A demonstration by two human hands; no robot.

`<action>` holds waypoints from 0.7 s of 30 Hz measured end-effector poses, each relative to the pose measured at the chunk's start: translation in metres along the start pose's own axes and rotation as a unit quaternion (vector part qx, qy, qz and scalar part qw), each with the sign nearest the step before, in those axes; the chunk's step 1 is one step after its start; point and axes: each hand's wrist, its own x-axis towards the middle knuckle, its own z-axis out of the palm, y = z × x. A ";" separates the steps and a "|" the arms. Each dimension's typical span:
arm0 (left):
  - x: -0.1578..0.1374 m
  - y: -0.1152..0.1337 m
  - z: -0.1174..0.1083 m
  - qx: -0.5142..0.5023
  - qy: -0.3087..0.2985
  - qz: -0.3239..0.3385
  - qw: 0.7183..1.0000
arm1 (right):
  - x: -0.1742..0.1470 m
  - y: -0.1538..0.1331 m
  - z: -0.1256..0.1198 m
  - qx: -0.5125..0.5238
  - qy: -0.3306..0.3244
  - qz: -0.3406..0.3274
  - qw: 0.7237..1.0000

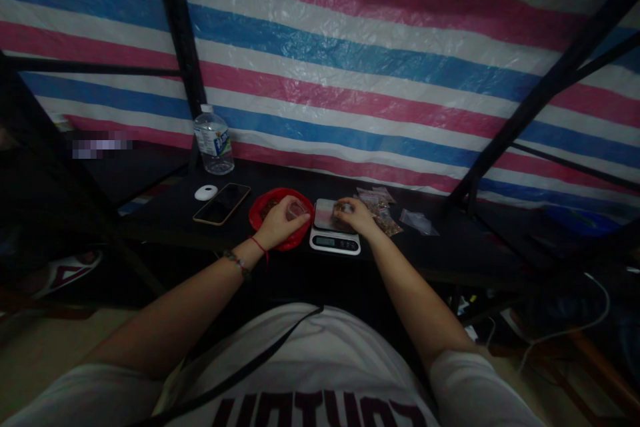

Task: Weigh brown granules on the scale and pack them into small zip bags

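Over the red bowl (pixel 256 208), my left hand (pixel 277 223) is closed around a small clear plastic container (pixel 297 211); whether it is a cup or a bag is hard to tell. Brown bits (pixel 270 207) lie inside the bowl. Just to the right stands a white kitchen scale (pixel 335 242) with a metal plate and a small display, its digits too dim to read. My right hand (pixel 356 217) is closed on a small bag of brown bits (pixel 343 207) at the right side of the plate, partly hidden by the fingers.
Filled zip bags (pixel 385 217) lie right of the scale, beside flat clear bags (pixel 419 221). Leftward on the black table (pixel 320 180) are a phone (pixel 223 204), a white round case (pixel 205 193) and a clear water bottle (pixel 214 140). Dark metal posts (pixel 187 60) frame a striped sheet.
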 end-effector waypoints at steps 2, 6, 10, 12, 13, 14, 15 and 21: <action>0.000 0.001 0.001 0.004 -0.003 0.002 1.000 | 0.002 -0.004 -0.002 0.018 -0.001 0.011 1.000; 0.000 0.001 0.000 0.006 -0.004 0.002 1.000 | 0.006 -0.014 -0.008 0.041 0.036 0.013 0.998; -0.001 0.004 0.000 0.011 -0.001 0.012 1.000 | 0.003 -0.023 -0.011 0.113 0.064 0.014 0.991; -0.002 0.009 0.000 0.011 -0.006 0.019 1.000 | -0.003 -0.028 -0.010 0.161 0.055 0.021 0.985; -0.003 0.012 0.000 0.011 -0.009 0.024 1.000 | -0.006 -0.031 -0.010 0.178 0.049 0.023 0.982; -0.003 0.015 0.000 0.010 -0.012 0.028 0.999 | -0.010 -0.036 -0.009 0.191 0.043 0.021 0.980; -0.004 0.018 0.001 0.007 -0.014 0.032 0.999 | -0.015 -0.041 -0.009 0.201 0.038 0.018 0.979; -0.011 0.029 0.006 0.007 -0.039 0.045 0.998 | -0.043 -0.082 -0.007 0.308 -0.036 0.003 0.951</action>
